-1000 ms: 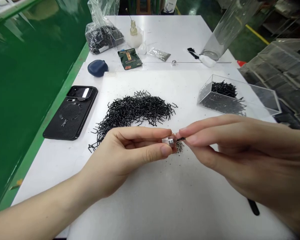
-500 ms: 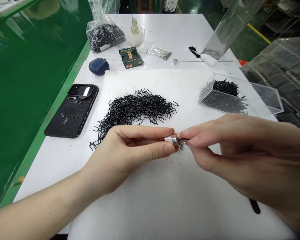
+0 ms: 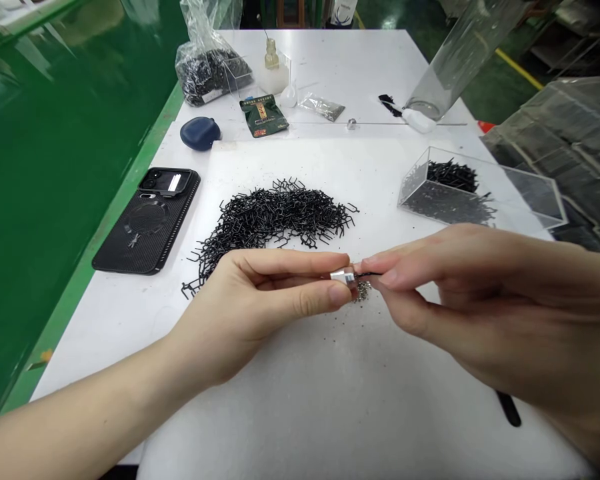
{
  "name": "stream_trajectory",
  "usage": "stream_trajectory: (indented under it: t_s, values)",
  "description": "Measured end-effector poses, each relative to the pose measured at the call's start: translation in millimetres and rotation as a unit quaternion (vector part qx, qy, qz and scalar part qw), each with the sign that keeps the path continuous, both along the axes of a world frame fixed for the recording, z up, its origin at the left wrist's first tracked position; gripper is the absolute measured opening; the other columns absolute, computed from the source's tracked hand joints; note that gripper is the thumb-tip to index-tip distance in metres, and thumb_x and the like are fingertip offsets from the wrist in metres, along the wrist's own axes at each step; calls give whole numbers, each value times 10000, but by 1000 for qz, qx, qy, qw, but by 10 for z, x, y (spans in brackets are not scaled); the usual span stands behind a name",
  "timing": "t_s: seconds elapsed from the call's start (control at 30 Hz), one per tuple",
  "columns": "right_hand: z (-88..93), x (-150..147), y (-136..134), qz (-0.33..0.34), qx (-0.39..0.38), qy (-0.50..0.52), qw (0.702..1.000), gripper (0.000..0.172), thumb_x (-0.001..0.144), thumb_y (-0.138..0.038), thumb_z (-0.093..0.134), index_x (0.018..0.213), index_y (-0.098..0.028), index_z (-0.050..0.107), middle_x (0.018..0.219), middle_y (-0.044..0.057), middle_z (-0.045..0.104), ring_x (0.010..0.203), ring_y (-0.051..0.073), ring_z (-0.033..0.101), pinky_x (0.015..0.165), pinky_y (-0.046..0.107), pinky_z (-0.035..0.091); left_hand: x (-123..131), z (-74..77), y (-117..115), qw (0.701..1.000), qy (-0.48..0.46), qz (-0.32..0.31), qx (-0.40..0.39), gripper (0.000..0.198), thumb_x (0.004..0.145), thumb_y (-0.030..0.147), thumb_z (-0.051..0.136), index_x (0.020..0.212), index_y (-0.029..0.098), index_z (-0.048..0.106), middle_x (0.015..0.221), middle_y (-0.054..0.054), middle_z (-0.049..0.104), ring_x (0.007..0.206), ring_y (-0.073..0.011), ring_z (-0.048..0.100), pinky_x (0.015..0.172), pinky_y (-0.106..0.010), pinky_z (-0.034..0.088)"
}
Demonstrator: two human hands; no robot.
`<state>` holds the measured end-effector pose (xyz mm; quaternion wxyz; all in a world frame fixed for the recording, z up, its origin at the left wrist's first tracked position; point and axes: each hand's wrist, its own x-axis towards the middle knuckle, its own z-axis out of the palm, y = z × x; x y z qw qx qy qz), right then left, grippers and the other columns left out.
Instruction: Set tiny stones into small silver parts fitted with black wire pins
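Head view: metal cylinder (image 3: 342, 275) in left hand (image 3: 263, 290), black wire (image 3: 369, 274) in right hand (image 3: 450, 293).

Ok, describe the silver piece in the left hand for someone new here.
On the white table, find the heap of black wire pieces. Just below its right end, the left hand pinches a short silver metal cylinder, the only silver piece held, with a black wire from the right hand at its end.

White table (image 3: 105, 333) with black phone (image 3: 145, 227), blue case (image 3: 200, 133), green foil sachet (image 3: 263, 115), white sheet (image 3: 330, 413)
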<state>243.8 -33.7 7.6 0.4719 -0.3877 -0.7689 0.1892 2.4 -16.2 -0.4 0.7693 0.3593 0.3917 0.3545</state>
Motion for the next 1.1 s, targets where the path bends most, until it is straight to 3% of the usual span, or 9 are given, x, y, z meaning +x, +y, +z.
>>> stream_trajectory:
  t_s: [0.13,0.3,0.57,0.8,0.97,1.1]
  values:
    - [-29,-15,0,-15,-4,16,1000,364,1031,23,772,1004,-327,867,1016,-73,962,856,171,931,803,270,796,4,4,9,1000,0,-2,0,275,812,198,1172,991,338,1017,1082,25,993,1079,-168,973,951,-91,723]
    - [67,43,31,14,5,-15,1000,412,947,113,812,990,-292,881,993,-71,965,809,162,933,786,208,782,13,3,19,1000,3,0,-2,285,808,183,1170,987,342,1015,1080,33,992,1071,-154,971,933,-73,714]
    - [37,37,18,15,13,-48,999,355,1037,-21,791,985,-367,850,987,-84,954,824,215,945,762,311,802,4,5,1,1000,25,7,16,271,803,226,1180,980,353,1019,1104,14,994,1111,-192,971,955,-116,732]
    - [116,46,41,21,-12,-15,1000,375,931,38,846,971,-335,858,906,-94,941,682,181,901,686,270,796,-3,-2,-36,999,23,1,26,278,811,186,1166,967,361,1018,1024,49,988,1034,-161,967,894,-81,719]
    - [40,21,59,32,0,16,999,366,866,76,838,937,-283,842,863,-62,928,661,155,888,712,206,790,8,9,-42,999,12,6,38,280,798,162,1171,951,338,1015,1000,53,985,977,-152,963,892,-92,731]
    - [-46,29,53,49,6,21,999,352,886,57,849,955,-287,844,867,-45,917,740,187,917,721,239,792,16,32,-33,999,9,11,44,288,762,159,1187,929,317,1012,967,43,980,908,-145,952,850,-93,734]
